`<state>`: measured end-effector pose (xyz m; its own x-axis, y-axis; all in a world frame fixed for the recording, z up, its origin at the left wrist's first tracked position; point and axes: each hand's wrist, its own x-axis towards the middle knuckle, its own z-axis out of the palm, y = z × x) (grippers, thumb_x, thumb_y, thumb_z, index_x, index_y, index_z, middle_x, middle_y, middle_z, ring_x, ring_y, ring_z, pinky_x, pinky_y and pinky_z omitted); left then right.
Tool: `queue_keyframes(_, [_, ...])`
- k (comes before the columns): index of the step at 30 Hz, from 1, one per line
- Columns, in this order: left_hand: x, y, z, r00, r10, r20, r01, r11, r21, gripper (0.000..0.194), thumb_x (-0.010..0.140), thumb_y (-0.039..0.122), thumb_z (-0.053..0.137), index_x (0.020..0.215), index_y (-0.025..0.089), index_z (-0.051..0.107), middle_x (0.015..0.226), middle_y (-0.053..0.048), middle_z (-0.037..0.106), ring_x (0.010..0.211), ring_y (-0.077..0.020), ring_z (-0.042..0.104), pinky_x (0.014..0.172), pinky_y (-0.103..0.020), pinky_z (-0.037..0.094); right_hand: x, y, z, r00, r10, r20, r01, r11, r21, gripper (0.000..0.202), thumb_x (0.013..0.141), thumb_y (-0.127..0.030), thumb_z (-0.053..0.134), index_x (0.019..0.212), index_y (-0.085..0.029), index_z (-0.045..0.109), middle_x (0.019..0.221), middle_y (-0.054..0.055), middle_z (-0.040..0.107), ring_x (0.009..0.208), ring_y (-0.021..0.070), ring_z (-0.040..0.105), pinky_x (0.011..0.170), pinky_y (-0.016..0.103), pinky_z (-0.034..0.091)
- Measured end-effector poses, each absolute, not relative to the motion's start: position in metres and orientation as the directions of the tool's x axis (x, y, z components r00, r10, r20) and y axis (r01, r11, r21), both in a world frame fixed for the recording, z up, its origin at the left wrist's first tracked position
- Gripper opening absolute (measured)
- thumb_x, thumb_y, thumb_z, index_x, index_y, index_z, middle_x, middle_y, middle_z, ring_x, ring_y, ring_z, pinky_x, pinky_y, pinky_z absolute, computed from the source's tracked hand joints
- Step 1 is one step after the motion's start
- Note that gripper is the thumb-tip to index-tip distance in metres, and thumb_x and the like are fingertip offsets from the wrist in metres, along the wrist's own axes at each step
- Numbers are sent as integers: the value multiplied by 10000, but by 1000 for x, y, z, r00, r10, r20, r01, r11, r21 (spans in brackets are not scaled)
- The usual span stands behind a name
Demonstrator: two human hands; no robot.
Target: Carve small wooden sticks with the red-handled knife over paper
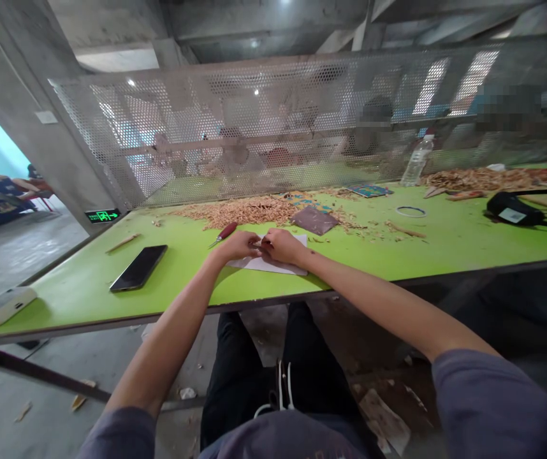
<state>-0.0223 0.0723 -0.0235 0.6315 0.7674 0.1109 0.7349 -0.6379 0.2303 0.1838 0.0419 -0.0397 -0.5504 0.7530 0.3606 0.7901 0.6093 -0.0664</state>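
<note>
My left hand [241,246] and my right hand [282,245] meet over a sheet of white paper [280,265] near the table's front edge. The fingers of both are closed around something small between them, too hidden to name. My right hand rests on the paper. Just beyond my left hand lies a carving knife with a red handle [228,230], its blade pointing left. A brown square sheet [314,220], perhaps sandpaper, lies behind my right hand, beside a heap of wood shavings [249,211].
On the green table [187,280] lie a black phone [139,268], a wooden stick [123,243], a white device [3,307], a ring of tape [411,211] and a black bag-like item [515,209]. A plastic bottle [417,162] stands by the perforated metal screen [197,127].
</note>
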Motion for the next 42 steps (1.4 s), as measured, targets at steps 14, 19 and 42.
queue_keyframes(14, [-25, 70, -23, 614, 782, 108, 720, -611, 329, 599, 744, 462, 803, 1243, 156, 674, 1232, -121, 740, 1147, -311, 675, 973, -358, 504, 193, 59, -45, -496, 757, 425, 758, 616, -214, 220, 919, -181, 596, 985, -163, 805, 963, 96, 768, 878, 203, 640, 749, 264, 387])
queue_keyframes(19, [-24, 70, -23, 614, 783, 98, 723, -608, 328, 616, 744, 468, 798, 1257, 153, 666, 1240, -122, 734, 1155, -308, 668, 976, -352, 497, 194, 64, -48, -494, 758, 426, 766, 611, -200, 226, 914, -205, 602, 962, -155, 816, 933, 101, 770, 854, 203, 637, 745, 266, 386])
queue_keyframes(42, [-23, 68, -21, 616, 785, 64, 730, -600, 328, 693, 711, 547, 803, 1264, 156, 654, 1228, -113, 725, 1108, -307, 663, 940, -346, 483, 182, 50, -47, -483, 754, 444, 740, 623, -253, 166, 867, -180, 654, 912, -127, 805, 905, 107, 743, 778, 181, 614, 715, 266, 381])
